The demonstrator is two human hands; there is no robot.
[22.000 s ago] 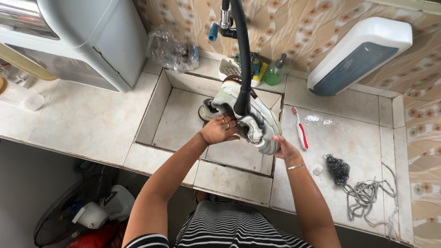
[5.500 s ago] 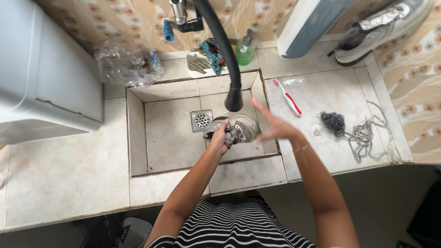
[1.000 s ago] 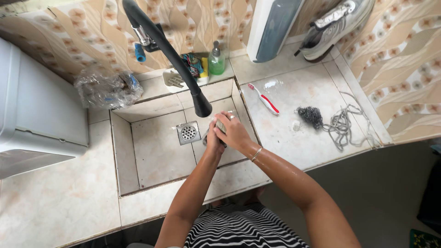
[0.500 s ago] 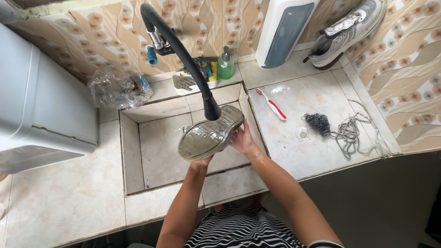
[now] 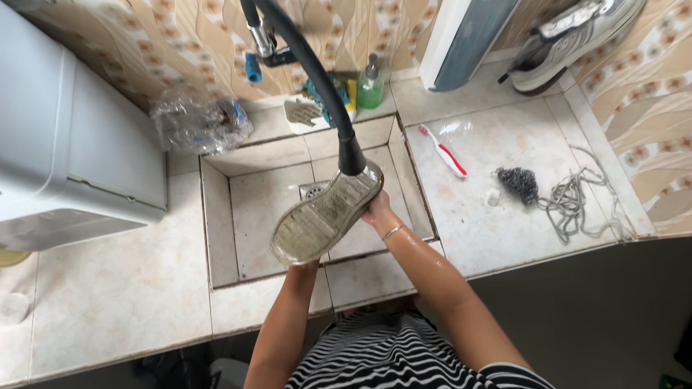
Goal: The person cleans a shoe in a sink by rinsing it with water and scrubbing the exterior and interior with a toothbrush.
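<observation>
Grey-soled shoe [image 5: 326,215] upturned under black hose, gripped by right hand [image 5: 376,212], left hand hidden beneath, green soap bottle [image 5: 370,84] behind.

Both hands, the right hand [image 5: 376,210] visible, apparently hold a shoe [image 5: 328,214] sole-up under the black faucet [image 5: 351,155].

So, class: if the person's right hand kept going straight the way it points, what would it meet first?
The right hand points up-left; probably the shoe it already touches, then the black faucet hose. Depth is unclear.

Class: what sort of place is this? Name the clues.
Probably a home kitchen or wash area: a tiled sink under a black hose tap, a green soap bottle, and a shoe held sole-up under the spout.
</observation>
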